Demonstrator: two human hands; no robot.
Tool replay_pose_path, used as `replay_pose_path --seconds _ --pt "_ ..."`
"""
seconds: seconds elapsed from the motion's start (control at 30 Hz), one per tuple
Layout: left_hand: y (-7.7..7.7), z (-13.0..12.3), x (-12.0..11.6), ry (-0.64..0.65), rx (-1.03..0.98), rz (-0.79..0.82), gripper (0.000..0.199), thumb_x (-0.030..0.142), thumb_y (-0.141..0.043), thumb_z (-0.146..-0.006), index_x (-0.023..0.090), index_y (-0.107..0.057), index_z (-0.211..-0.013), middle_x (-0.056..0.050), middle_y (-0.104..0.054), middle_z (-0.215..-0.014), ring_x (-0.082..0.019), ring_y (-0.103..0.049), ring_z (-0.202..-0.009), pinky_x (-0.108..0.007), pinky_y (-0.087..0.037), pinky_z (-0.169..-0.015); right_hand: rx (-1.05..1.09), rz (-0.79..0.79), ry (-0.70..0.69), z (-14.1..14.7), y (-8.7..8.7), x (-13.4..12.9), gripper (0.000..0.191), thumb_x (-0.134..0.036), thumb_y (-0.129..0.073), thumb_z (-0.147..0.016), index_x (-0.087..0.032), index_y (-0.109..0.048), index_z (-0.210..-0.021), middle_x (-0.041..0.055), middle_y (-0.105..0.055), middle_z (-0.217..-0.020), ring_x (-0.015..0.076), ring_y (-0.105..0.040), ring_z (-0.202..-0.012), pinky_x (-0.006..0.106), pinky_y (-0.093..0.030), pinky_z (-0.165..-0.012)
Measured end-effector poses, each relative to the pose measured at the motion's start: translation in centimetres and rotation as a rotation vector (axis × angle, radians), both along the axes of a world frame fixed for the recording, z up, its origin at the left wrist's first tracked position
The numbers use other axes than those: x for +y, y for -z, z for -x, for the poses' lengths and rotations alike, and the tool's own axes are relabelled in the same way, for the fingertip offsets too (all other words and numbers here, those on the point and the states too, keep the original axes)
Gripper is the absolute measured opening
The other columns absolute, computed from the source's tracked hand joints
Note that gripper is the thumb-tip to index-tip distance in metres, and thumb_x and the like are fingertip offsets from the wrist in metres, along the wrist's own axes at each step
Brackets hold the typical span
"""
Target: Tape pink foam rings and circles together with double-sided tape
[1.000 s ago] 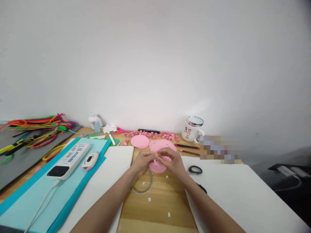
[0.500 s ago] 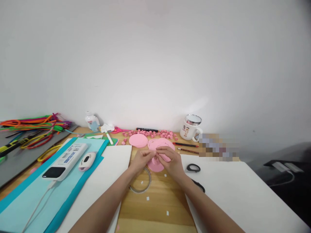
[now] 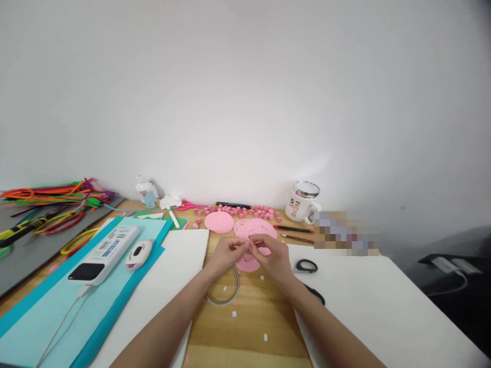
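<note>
My left hand [image 3: 229, 254] and my right hand [image 3: 273, 256] meet fingertip to fingertip over the middle of the table. Between them they pinch a pink paper strip [image 3: 248, 255], mostly hidden by the fingers. Under and behind the hands lie cut pink paper pieces [image 3: 259, 228] with curved slits. A stack of pink paper circles [image 3: 219, 222] sits just left of these. Along the wall are several small rolled pink paper pieces [image 3: 264, 211]. A roll of narrow tape [image 3: 221, 304] lies flat by my left wrist.
White sheets [image 3: 169, 271] flank the wood; black-handled scissors [image 3: 307, 266] lie partly under my right forearm. At the back stand a mug [image 3: 301, 208] and a white bottle [image 3: 147, 193]. A power bank [image 3: 105, 255] with a cable rests on blue paper; pipe cleaners [image 3: 57, 197] are far left.
My fingertips have shifted slightly while pinching the pink paper, the left fingers curling in more. The whole view has moved a touch; other things stay put.
</note>
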State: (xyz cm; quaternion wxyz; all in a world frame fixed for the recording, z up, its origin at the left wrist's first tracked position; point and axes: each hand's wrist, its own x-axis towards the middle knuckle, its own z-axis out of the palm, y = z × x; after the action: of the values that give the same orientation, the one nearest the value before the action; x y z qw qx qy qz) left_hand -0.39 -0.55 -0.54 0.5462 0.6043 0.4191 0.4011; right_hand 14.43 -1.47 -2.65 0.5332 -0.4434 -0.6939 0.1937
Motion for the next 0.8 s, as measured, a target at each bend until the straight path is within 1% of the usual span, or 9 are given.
replay_pose_path --seconds 0.1,0.2,0.3,0.4,0.5,0.63,0.7,0.8 --pt "0.14 0.04 0.09 -0.026 -0.001 0.022 0.028 0.041 -0.063 -0.067 0.013 -0.069 -0.07 -0.005 -0.067 -0.064 -0.015 -0.059 -0.055 -0.023 -0.042 -0.048 0.051 0.007 -0.021 0.06 -0.13 -0.02 0.012 -0.021 -0.055 -0.073 -0.021 -0.063 -0.083 0.0045 -0.067 -0.081 0.0165 -0.063 -0.067 0.029 -0.053 -0.062" --pt "0.24 -0.01 0.1 -0.036 0.005 0.01 0.029 0.041 -0.062 -0.069 0.013 -0.067 -0.07 -0.005 -0.067 -0.064 -0.015 -0.061 -0.055 -0.02 -0.039 -0.042 0.088 0.01 -0.031 0.08 -0.36 -0.01 0.01 -0.022 -0.056 -0.073 -0.019 -0.063 -0.08 0.0052 -0.067 -0.081 0.0164 -0.062 -0.068 0.029 -0.053 -0.063" --pt "0.21 -0.15 -0.01 -0.043 0.012 -0.004 0.028 0.041 -0.061 -0.069 0.014 -0.065 -0.07 -0.003 -0.065 -0.062 -0.015 -0.06 -0.052 -0.018 -0.037 -0.037 0.145 0.067 -0.049 0.0 -0.39 0.1 0.013 -0.024 -0.056 -0.073 -0.018 -0.063 -0.083 0.0061 -0.067 -0.08 0.0164 -0.063 -0.067 0.03 -0.054 -0.064" --pt "0.23 -0.22 -0.03 -0.045 0.0 0.022 0.029 0.042 -0.063 -0.068 0.014 -0.063 -0.072 -0.003 -0.065 -0.065 -0.016 -0.062 -0.054 -0.018 -0.038 -0.035 0.187 0.115 -0.071 -0.11 -0.29 0.27 0.015 -0.026 -0.057 -0.073 -0.019 -0.063 -0.086 0.0051 -0.067 -0.076 0.0163 -0.063 -0.064 0.03 -0.054 -0.063" --pt "0.33 -0.22 0.1 -0.039 -0.011 0.026 0.029 0.041 -0.064 -0.067 0.013 -0.064 -0.074 -0.005 -0.066 -0.066 -0.017 -0.062 -0.055 -0.019 -0.04 -0.039 0.223 0.118 -0.098 -0.2 -0.28 0.43 0.015 -0.025 -0.057 -0.073 -0.02 -0.063 -0.087 0.004 -0.066 -0.075 0.0157 -0.063 -0.063 0.03 -0.054 -0.062" --pt "0.15 -0.24 0.22 -0.062 -0.119 0.034 0.028 0.038 -0.069 -0.062 0.012 -0.065 -0.071 -0.004 -0.067 -0.062 -0.014 -0.061 -0.052 -0.021 -0.042 -0.048 0.256 0.118 -0.112 -0.29 -0.38 0.61 0.012 -0.028 -0.06 -0.072 -0.021 -0.066 -0.08 0.0051 -0.066 -0.08 0.017 -0.063 -0.068 0.03 -0.054 -0.064" --pt "-0.07 -0.23 0.15 -0.087 -0.152 0.051 0.027 0.037 -0.07 -0.061 0.012 -0.065 -0.068 -0.004 -0.067 -0.061 -0.013 -0.059 -0.05 -0.02 -0.04 -0.047 0.326 0.177 -0.142 -0.29 -0.4 0.66 0.017 -0.03 -0.061 -0.071 -0.021 -0.066 -0.085 0.0052 -0.067 -0.08 0.0179 -0.064 -0.07 0.032 -0.054 -0.068" --pt "-0.31 -0.22 0.0 -0.089 -0.171 0.076 0.026 0.036 -0.069 -0.062 0.011 -0.065 -0.067 -0.005 -0.068 -0.063 -0.013 -0.06 -0.052 -0.02 -0.039 -0.047 0.425 0.284 -0.179 -0.2 -0.54 0.64 0.024 -0.033 -0.062 -0.071 -0.019 -0.065 -0.089 0.0046 -0.068 -0.074 0.0191 -0.065 -0.069 0.035 -0.054 -0.071"
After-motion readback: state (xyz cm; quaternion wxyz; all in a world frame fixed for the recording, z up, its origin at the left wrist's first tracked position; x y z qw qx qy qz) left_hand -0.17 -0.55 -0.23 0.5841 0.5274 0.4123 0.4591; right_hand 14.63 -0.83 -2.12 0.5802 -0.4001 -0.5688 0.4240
